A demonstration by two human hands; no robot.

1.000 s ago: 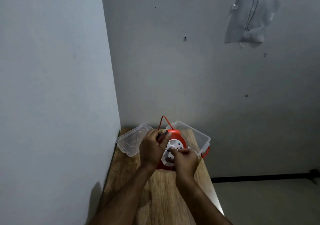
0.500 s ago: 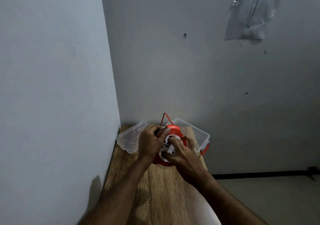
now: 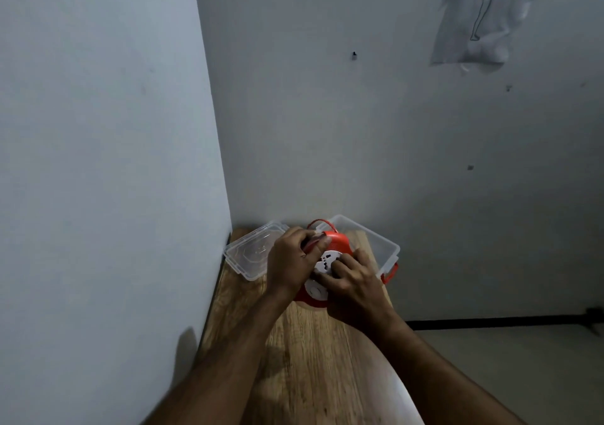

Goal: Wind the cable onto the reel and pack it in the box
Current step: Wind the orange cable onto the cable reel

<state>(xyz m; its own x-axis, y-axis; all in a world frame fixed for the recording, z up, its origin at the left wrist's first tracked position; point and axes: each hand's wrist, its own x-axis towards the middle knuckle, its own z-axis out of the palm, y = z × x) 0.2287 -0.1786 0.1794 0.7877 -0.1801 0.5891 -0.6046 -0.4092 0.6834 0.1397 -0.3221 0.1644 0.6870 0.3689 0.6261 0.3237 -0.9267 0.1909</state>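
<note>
From the head camera, I am looking down at a narrow wooden table [image 3: 294, 352], its pale grain running lengthwise, pushed into the corner where two plain grey-white walls [image 3: 359, 136] are meeting. A crinkled sheet of paper [image 3: 483, 19] with a thin line drawing is hanging high on the far wall, and a dark strip [image 3: 490, 321] is running along the bottom of that wall on the right.

At the table's far end, a round red reel [image 3: 338, 244] with a white socket face is sitting between my two hands. My left hand [image 3: 292, 262] is curling over the reel's upper left edge, its thumb and fingers closing on a stretch of red cable [image 3: 322, 223] that is arching up in a small loop behind the reel. My right hand [image 3: 354, 285] is lying across the white face, fingers bent and pressing on it; I cannot tell whether it is pinching anything.

Just behind and to the right, a clear plastic box [image 3: 382, 244] with rounded corners and a red side latch is standing open. Its transparent lid [image 3: 251, 254] is lying flat to the left, close to the side wall.
</note>
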